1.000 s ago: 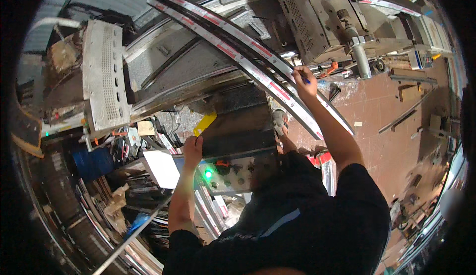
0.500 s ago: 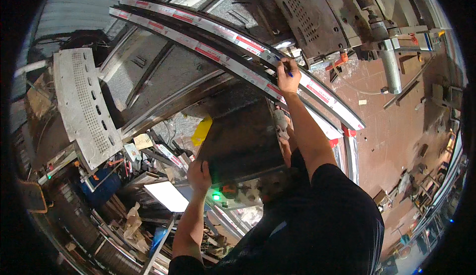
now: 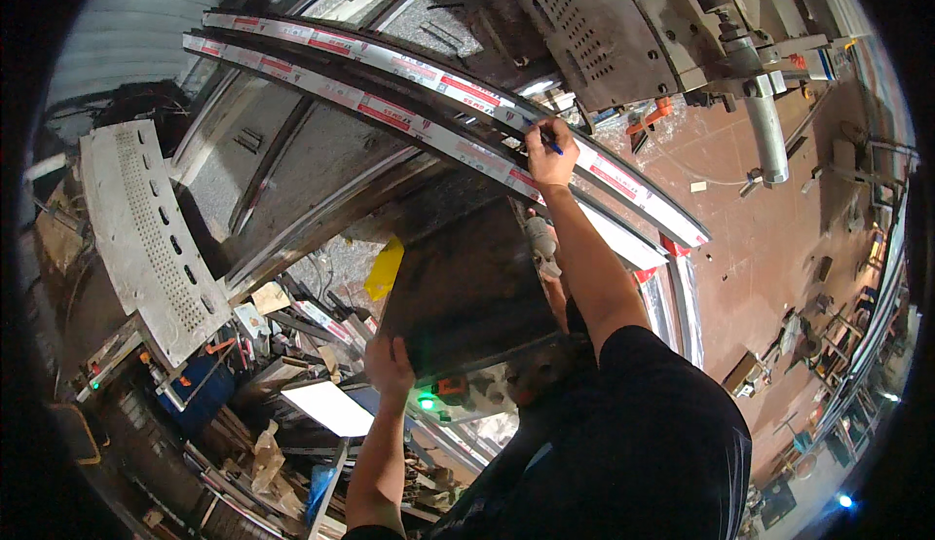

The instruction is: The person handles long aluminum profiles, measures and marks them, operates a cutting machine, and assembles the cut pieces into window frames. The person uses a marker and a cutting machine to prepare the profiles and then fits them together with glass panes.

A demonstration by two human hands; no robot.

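My right hand (image 3: 552,155) is closed around a blue pen (image 3: 553,144). It rests over two long, narrow profiles with white and red printed film, by the gap between the upper profile (image 3: 419,74) and the lower profile (image 3: 390,116). Both slant from the far left to the right. My left hand (image 3: 390,363) is at the lower left corner of a dark metal plate (image 3: 467,287), its thumb raised along the edge and its other fingers partly hidden. A yellow piece (image 3: 385,269) shows beside the plate.
A perforated metal panel (image 3: 156,233) stands at the left. Mixed offcuts (image 3: 292,374) and a white board (image 3: 329,409) lie lower left. At the upper right is a metal cylinder (image 3: 765,136) on a machine. Brown floor (image 3: 740,258) extends right; a grey shoe-like shape (image 3: 541,243) is near my right forearm.
The whole view has shifted and turned slightly, carrying the profiles' far ends left and down. My right hand stays at the profiles with the pen. My left hand stays by the plate's corner.
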